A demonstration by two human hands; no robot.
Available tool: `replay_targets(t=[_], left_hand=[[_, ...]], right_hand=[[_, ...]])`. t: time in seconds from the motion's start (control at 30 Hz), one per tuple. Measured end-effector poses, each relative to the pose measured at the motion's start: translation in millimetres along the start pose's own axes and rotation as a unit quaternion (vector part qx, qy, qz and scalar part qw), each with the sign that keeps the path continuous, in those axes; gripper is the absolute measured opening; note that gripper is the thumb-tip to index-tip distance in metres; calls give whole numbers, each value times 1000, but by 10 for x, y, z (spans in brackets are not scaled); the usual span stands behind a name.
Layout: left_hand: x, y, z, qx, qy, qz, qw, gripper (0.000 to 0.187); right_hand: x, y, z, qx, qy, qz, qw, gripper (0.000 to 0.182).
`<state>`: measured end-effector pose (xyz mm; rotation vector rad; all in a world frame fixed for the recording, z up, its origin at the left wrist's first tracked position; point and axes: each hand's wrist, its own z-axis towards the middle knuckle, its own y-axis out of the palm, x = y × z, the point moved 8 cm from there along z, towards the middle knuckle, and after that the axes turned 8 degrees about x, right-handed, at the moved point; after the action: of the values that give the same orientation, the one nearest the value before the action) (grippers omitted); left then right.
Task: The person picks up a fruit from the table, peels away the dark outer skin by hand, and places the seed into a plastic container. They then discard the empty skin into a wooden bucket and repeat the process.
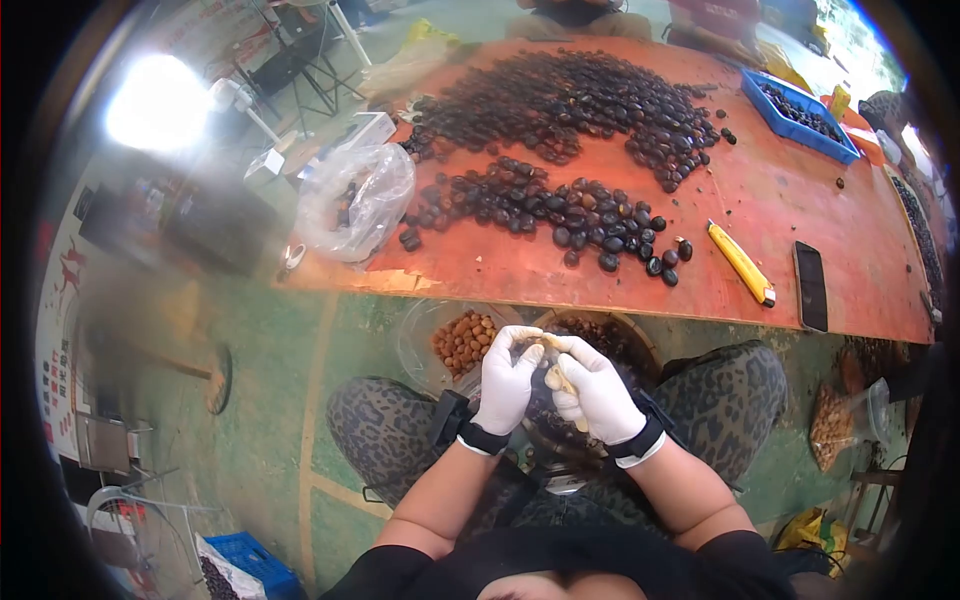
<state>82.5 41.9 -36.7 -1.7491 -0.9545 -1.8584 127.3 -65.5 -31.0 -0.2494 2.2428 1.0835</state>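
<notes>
My left hand (pixel 507 382) and my right hand (pixel 598 392) wear white gloves with stained, yellowish fingertips. Both are closed in a pinch, thumbs and forefingers meeting in front of my lap. What sits between the fingers is too small and covered to make out. Under the hands is a round basket (pixel 640 330) holding dark brown shells or pieces. To its left a clear plastic tub (pixel 408 335) contains peeled, light-brown kernels (pixel 465 342).
An orange-red table (pixel 720 260) ahead bears a broad spread of dark round nuts (pixel 560 100). Also on it are a yellow utility knife (pixel 741 262), a phone (pixel 811 287), a plastic bag (pixel 350 205) and a blue crate (pixel 800 120). People sit across the far side.
</notes>
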Motion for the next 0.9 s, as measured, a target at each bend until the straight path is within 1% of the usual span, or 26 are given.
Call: replay_targets(t=[0.03,0.1,0.13,0.2,0.23,0.27,0.33,0.37,0.4,0.43,0.47,0.5,0.53,0.57,0.6,0.63,0.73,0.77,0.87,0.9], left_hand=[[-83,5,16,-20,-32,-68,997,16],[-226,41,37,-59,-97,-201,973,18],[-288,60,26,-55,-134,-250,957,19],[-391,110,-13,-44,-206,-346,914,21],[-445,130,-14,-75,-223,-403,884,21],[-468,133,-7,-77,-227,-442,865,21],[-455,162,-1,-81,-234,-517,819,21],[-445,132,23,-93,-224,-518,820,21],[-434,113,34,-78,-213,-496,838,21],[-411,99,38,-62,-201,-474,855,21],[-401,77,45,-46,-188,-452,871,22],[-404,87,33,-51,-190,-454,869,23],[-403,84,27,-46,-177,-439,880,23],[-401,91,16,-42,-165,-425,889,24],[-400,90,8,-38,-153,-410,898,24],[-403,75,9,-35,-139,-397,907,25],[-308,83,6,-42,-105,-383,917,26],[-300,82,-8,-39,-108,-378,919,26],[-281,64,-30,-27,-106,-360,927,28],[-276,54,-28,-20,-99,-352,931,28]], right_hand=[[35,-26,19,-8,27,39,999,28],[66,-29,30,-61,76,159,982,29],[70,-10,22,-88,100,218,967,30],[84,22,-5,-109,130,275,946,34],[81,48,-35,-122,140,300,936,36],[71,75,-62,-135,150,325,924,37],[-4,76,-85,-151,125,327,925,38],[-41,83,-98,-159,113,327,925,38],[-40,30,-80,-115,73,219,966,37],[-52,-16,-71,-68,32,108,991,36],[-75,-70,-63,-21,-10,-5,1000,35],[-120,-135,-38,21,-68,-119,990,32],[-211,-167,-40,61,-178,-235,954,33],[-267,-161,-76,99,-283,-346,889,34],[-365,-45,-174,135,-379,-447,799,35],[-340,-60,-203,150,-342,-434,820,39],[-386,90,-298,129,-339,-448,817,42],[-378,123,-290,113,-366,-460,801,46],[-321,117,-252,102,-422,-463,773,48],[-320,114,-240,98,-408,-455,785,48]])
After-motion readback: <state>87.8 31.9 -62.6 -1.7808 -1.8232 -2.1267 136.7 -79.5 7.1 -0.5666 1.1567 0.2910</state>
